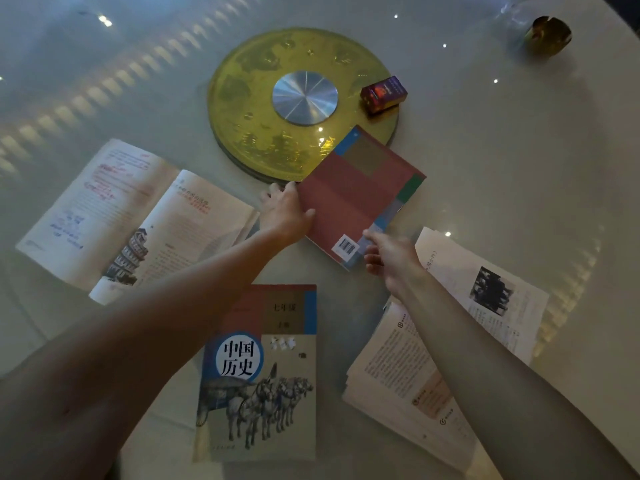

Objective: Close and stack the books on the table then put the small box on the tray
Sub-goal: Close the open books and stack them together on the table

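We have a closed red book (360, 195) between both hands, back cover up with its barcode toward us, its far corner lying over the edge of the round golden tray (263, 109). Our left hand (285, 213) grips the book's left edge, thumb on the cover and fingers curled underneath; our right hand (388, 254) pinches the near right corner beside the barcode. So we judge the closing-and-stacking step to be in hand, with this book ready to be carried. A closed history book (259, 372) lies face up on the counter (502, 150) nearest us and looks like the natural base for the pile. Two books are open: one open book (131, 216) to the left, and another open volume (446, 341) to the right, partly under our right forearm. The small box (383, 94) sits at the tray's right rim, seemingly on it already, though we cannot tell for sure. Next we should lift the red book toward us, square it onto the history book, then close the other two.
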`<state>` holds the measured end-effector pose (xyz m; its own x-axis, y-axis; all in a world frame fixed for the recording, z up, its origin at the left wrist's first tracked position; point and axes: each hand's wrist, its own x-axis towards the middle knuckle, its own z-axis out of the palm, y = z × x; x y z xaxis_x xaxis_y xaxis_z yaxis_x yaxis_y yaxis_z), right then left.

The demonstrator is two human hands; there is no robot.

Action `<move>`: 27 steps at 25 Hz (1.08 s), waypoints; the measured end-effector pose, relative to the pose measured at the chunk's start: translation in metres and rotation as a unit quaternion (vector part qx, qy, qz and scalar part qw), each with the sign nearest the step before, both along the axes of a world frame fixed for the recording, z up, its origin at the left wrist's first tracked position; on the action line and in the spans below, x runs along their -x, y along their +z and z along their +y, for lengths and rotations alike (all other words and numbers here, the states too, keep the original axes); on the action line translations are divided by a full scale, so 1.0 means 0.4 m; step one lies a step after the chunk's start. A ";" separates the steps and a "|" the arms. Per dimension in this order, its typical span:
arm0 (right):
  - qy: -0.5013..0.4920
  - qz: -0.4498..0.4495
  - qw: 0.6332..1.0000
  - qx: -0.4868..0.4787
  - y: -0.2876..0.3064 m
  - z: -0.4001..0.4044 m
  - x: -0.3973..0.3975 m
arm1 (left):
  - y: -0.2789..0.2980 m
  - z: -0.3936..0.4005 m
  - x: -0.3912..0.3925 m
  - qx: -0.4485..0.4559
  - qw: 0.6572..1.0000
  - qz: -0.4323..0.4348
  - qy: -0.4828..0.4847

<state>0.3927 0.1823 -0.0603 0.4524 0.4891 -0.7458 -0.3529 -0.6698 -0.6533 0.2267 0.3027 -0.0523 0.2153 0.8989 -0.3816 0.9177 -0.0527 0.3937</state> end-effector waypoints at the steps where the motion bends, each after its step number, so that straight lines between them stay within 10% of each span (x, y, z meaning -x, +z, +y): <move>1: 0.028 -0.034 0.999 0.014 -0.001 0.000 0.001 | -0.007 0.005 0.006 0.000 1.000 -0.002 0.018; 9: 0.110 -0.198 0.974 -0.021 0.044 -0.017 0.036 | 0.018 -0.026 0.087 0.065 0.977 -0.163 0.119; 17: 0.203 -0.090 0.965 -0.141 0.219 -0.091 0.063 | 0.121 -0.116 0.222 0.105 0.919 -0.321 0.204; 27: 0.267 -0.336 0.864 -0.264 0.406 -0.148 0.186 | 0.345 -0.277 0.412 0.130 0.824 -0.515 0.199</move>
<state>0.3185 0.1231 0.1020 0.3014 0.9534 -0.0124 0.4922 -0.1668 -0.8544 0.0619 0.1921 0.0859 0.2525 0.8931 -0.3723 0.0144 0.3812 0.9244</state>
